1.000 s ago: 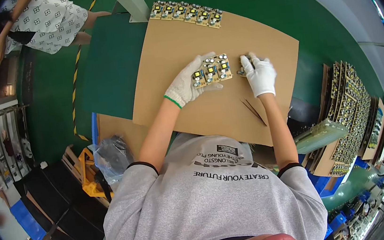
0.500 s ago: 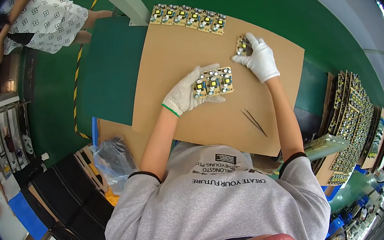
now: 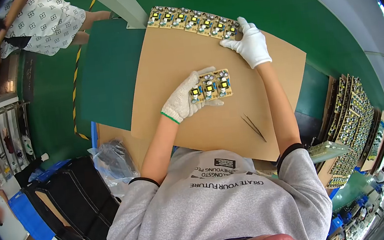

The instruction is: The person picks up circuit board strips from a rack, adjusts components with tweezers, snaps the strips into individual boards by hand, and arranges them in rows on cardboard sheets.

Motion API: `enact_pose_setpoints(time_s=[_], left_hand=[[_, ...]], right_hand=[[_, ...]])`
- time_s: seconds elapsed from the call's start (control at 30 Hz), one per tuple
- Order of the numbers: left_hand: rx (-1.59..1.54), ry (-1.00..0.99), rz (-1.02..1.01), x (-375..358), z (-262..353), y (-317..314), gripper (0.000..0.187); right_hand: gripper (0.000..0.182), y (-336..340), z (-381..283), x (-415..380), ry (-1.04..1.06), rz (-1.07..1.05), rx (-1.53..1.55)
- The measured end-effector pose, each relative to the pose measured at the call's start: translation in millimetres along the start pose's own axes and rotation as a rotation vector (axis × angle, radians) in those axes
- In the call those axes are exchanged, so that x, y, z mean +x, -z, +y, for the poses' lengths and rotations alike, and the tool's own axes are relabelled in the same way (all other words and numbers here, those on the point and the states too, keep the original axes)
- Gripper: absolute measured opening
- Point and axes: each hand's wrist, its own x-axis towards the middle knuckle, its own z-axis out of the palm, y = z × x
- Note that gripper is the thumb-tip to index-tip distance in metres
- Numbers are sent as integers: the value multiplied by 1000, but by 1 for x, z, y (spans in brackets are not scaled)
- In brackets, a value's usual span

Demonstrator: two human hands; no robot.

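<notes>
Left hand (image 3: 183,103), gloved, is gripping a block of three circuit boards (image 3: 210,88) by opposite edges, over the middle of the cardboard sheet (image 3: 166,61) in the head view. Right hand (image 3: 252,46) is reaching to the sheet's far edge, thumb and fingers parting around the end board (image 3: 230,31) of a row of boards (image 3: 188,22); whether it is pinching or merely touching, I cannot tell. Tweezers (image 3: 254,128) are lying towards the sheet's near right corner. A sideways nudge from the right fingers could be skewing the row or pushing the end board over the far edge, since the row is sitting right along it. A loosening left grip could be dropping the block. Bare cardboard is stretching between the row and the left hand, seemingly leaving room for drawing the right hand back; beyond the sheet's right edge, stacked boards (image 3: 355,122) are standing.
</notes>
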Motion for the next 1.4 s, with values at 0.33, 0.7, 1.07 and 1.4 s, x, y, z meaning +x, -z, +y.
enact_pose_setpoints(time_s=[0.33, 0.7, 1.07, 1.4], left_hand=[[80, -61, 79, 40, -7, -23, 42], [-213, -20, -42, 53, 5, 6, 55], [-174, 74, -3, 54, 7, 3, 63], [-154, 28, 26, 53, 6, -6, 66]], right_hand=[[43, 4, -23, -70, -285, -71, 582], [66, 26, 22, -56, 28, 33, -313], [82, 8, 31, -7, -34, -80, -18], [86, 4, 30, 0, -42, -79, -8]])
